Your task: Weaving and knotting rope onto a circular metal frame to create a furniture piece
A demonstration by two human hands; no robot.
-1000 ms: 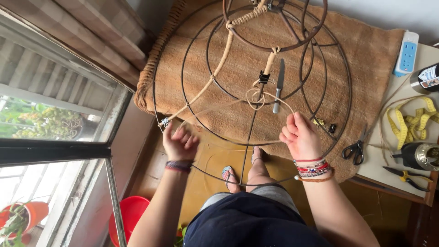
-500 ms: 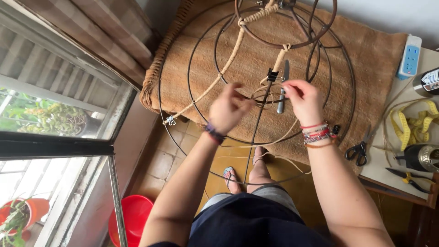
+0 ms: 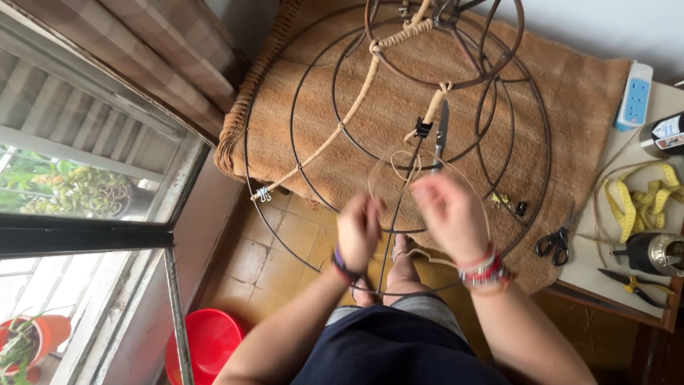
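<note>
A big round wire frame (image 3: 285,93) of dark concentric rings lies across a brown woven mat (image 3: 399,93). Some spokes are wrapped in tan cane; one wrapped spoke (image 3: 335,128) runs down-left to a small binder clip (image 3: 262,193). A thin tan cord (image 3: 388,160) loops around the near spoke below a black clip (image 3: 423,129). My left hand (image 3: 358,229) and my right hand (image 3: 450,214) are close together at that spoke, both blurred, fingers pinched on the cord. A metal tool (image 3: 442,132) lies along the spoke just above my right hand.
To the right is a pale table (image 3: 605,249) with black scissors (image 3: 557,240), a yellow tape measure (image 3: 641,199), pliers (image 3: 634,284), a dark metal pot (image 3: 659,253) and a power strip (image 3: 634,96). A red bucket (image 3: 206,346) stands on the tiled floor by the window at left.
My hands rose from the frame's near rim to the central spoke, then drew together there. The view shifted slightly upward.
</note>
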